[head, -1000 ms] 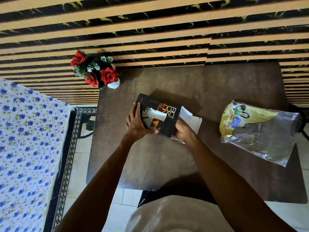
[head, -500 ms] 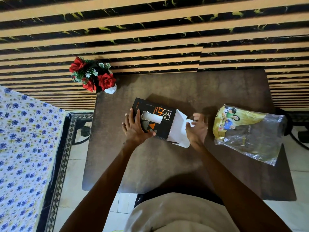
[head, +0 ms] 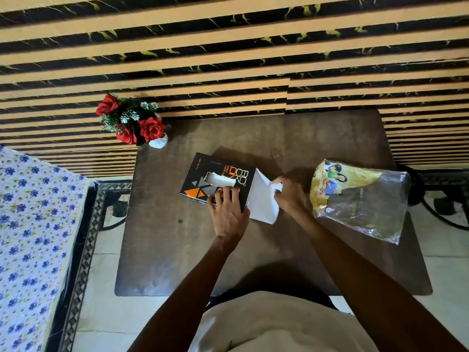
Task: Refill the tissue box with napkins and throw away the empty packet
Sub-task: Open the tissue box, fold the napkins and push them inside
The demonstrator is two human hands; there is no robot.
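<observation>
A black tissue box (head: 218, 180) with orange lettering lies flat near the middle of the dark brown table (head: 177, 250), its slot facing up with white napkin showing through it. The left hand (head: 227, 214) rests palm-down on the near right part of the box top, fingers (head: 223, 196) spread and flat, their tips reaching the edge of the slot; it presses rather than grips. The box's right end is open, and its white end flap (head: 261, 199) stands swung out toward the right. The right hand (head: 289, 196) is just beside that open end, its fingers pinched on the far corner of the flap; the hand is motion-blurred, so the exact grip is hard to read. Right of the right hand, close but apart from it, the clear plastic napkin packet (head: 360, 199) with a yellow printed end lies flat on the table and looks empty. At the table's far left corner stands a small white vase of red roses (head: 132, 123), well apart from the box. A floral bedsheet (head: 28, 224) fills the left edge.
</observation>
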